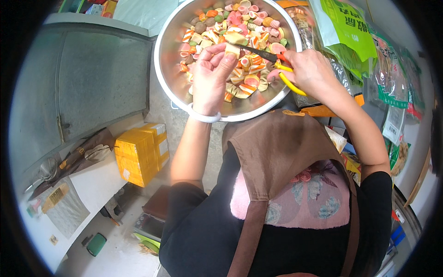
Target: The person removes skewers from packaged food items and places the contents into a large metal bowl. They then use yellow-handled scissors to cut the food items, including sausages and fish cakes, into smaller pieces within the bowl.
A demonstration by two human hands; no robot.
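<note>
A large round metal basin [277, 100] holds many small colourful pieces [254, 60] that look like food, some striped orange and white, others pink, green or brown. Over it, my left hand [214, 69] pinches a pale yellow block-shaped piece [232, 50] between thumb and fingers. My right hand [306, 71] grips scissors [263, 53] with dark blades and yellow and red handles. The blades point left, their tips at or just behind the pale piece. Another pale piece with a green edge [236, 38] is just above the tips; whether it touches them I cannot tell.
At the right are plastic packages [349, 34] and more hanging bags [391, 69]. A yellow taped box [138, 155] is at the lower left of the basin, beside a white ledge [100, 183] bearing a strainer [47, 169] and a brush [55, 198]. Grey metal doors [104, 72] stand at the left.
</note>
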